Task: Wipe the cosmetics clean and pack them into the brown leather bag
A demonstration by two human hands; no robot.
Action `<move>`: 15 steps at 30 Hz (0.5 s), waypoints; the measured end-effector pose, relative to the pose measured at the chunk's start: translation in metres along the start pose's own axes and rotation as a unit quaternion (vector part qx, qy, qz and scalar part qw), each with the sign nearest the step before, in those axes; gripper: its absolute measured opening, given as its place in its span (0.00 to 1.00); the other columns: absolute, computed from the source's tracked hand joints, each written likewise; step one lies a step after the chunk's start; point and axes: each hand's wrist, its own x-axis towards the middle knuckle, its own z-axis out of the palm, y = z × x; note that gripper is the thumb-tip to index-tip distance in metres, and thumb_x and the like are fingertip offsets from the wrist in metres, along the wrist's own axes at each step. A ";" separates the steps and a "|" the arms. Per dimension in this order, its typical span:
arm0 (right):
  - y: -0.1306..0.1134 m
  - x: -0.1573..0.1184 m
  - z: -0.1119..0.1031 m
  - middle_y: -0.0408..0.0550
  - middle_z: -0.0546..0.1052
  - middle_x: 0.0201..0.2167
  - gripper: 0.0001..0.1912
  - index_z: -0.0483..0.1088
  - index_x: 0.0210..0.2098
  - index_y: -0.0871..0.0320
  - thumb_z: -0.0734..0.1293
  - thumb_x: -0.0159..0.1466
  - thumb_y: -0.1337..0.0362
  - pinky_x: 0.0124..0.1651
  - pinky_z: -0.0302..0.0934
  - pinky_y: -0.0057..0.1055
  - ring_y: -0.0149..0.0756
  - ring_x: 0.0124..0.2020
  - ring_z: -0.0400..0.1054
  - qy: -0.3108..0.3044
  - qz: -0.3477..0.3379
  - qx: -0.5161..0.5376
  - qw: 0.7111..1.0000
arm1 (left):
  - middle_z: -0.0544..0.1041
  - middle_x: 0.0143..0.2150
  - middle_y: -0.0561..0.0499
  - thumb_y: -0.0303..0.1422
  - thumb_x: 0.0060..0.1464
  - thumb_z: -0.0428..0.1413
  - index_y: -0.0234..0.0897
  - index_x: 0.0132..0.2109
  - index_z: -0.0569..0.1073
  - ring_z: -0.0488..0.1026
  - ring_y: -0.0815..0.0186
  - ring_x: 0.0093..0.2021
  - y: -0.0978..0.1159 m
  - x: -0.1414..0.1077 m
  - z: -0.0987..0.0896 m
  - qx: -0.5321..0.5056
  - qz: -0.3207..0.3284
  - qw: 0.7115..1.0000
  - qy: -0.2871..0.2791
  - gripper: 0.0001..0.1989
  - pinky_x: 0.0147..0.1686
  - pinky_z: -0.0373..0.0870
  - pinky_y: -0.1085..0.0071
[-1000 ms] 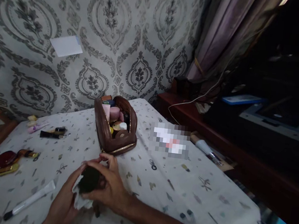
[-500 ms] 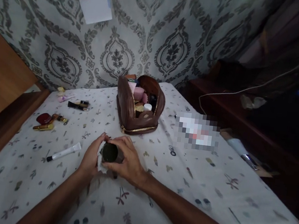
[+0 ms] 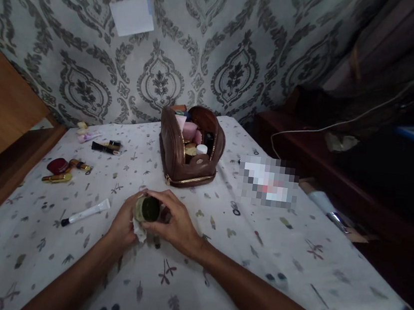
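Between my hands, low over the table, is a small round jar with a dark green end facing me and a paler side. My right hand grips it from the right, thumb below and fingers over the top. On the other side my left hand is closed around a crumpled white tissue pressed to the jar. The left fingertips are mostly hidden behind the jar. Beyond my hands stands a brown makeup bag, unzipped, with pink items and a white-capped container inside.
A white tube with a black cap lies left of my hands. Farther left are a red case, a gold tube and black cosmetic tubes. A pixelated item lies right of the bag. Patterned cloth covers the table.
The jar has turned within my hands, so more of its pale side shows. The tissue has shifted down to its lower side. The whole view has moved slightly.
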 end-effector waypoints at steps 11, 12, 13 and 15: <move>-0.005 -0.003 0.000 0.45 0.76 0.43 0.33 0.71 0.49 0.54 0.79 0.46 0.55 0.47 0.64 0.33 0.36 0.42 0.69 0.017 0.076 0.092 0.993 | 0.75 0.26 0.57 0.42 0.36 0.66 0.37 0.34 0.73 0.73 0.64 0.27 0.006 -0.003 0.000 0.147 0.048 0.988 0.023 0.19 0.27 0.70 0.71; -0.005 -0.003 0.000 0.43 0.75 0.40 0.32 0.71 0.48 0.54 0.79 0.46 0.55 0.45 0.64 0.32 0.34 0.40 0.69 0.019 0.088 0.100 0.991 | 0.75 0.27 0.56 0.44 0.39 0.65 0.38 0.34 0.73 0.72 0.64 0.27 0.008 -0.001 -0.002 0.182 0.073 0.980 0.023 0.18 0.27 0.69 0.71; -0.005 -0.003 0.001 0.41 0.75 0.38 0.32 0.71 0.47 0.54 0.79 0.45 0.55 0.43 0.64 0.31 0.33 0.37 0.68 0.023 0.099 0.105 0.989 | 0.75 0.27 0.56 0.44 0.41 0.63 0.38 0.34 0.73 0.72 0.64 0.28 0.010 0.000 -0.004 0.214 0.098 0.972 0.028 0.17 0.28 0.69 0.71; -0.004 -0.003 0.002 0.40 0.73 0.35 0.31 0.71 0.45 0.55 0.79 0.44 0.56 0.40 0.63 0.29 0.31 0.34 0.66 0.033 0.114 0.098 0.988 | 0.75 0.30 0.55 0.44 0.44 0.61 0.39 0.36 0.72 0.72 0.63 0.31 0.015 0.001 -0.007 0.254 0.136 0.956 0.053 0.15 0.30 0.68 0.71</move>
